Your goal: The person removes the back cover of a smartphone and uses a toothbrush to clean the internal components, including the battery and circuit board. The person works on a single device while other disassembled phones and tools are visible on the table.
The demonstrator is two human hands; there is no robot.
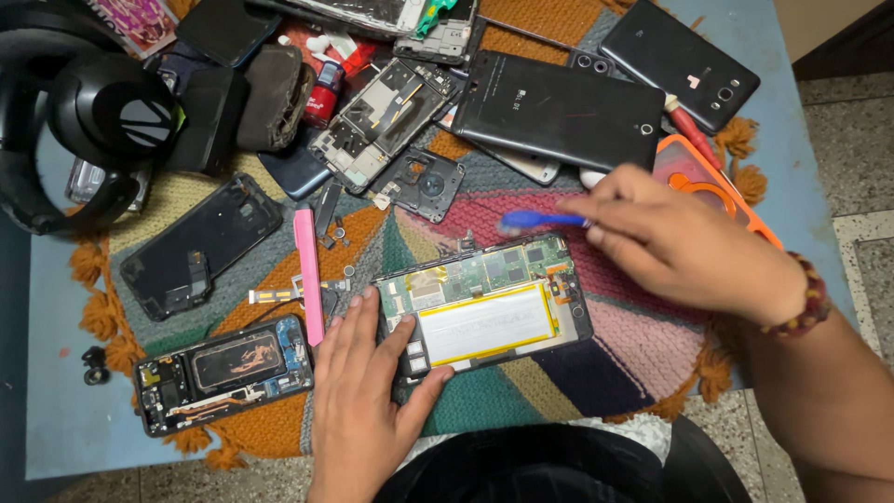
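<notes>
Both arms are bare, with no sleeves. The right hand (684, 244) has a bracelet (812, 300) of round red and brown beads on its wrist. The left hand (366, 399) wears nothing.

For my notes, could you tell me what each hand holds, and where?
Right hand pinches a blue plastic tool by its rear end; left hand steadies the opened phone at its left edge.

A pale blue table (56, 410) stands on a speckled tiled floor (861, 140).

A phone-repair workbench: opened phones (484, 312), loose back covers (559, 112) and headphones (93, 121) crowd a woven mat (577, 373)
</notes>
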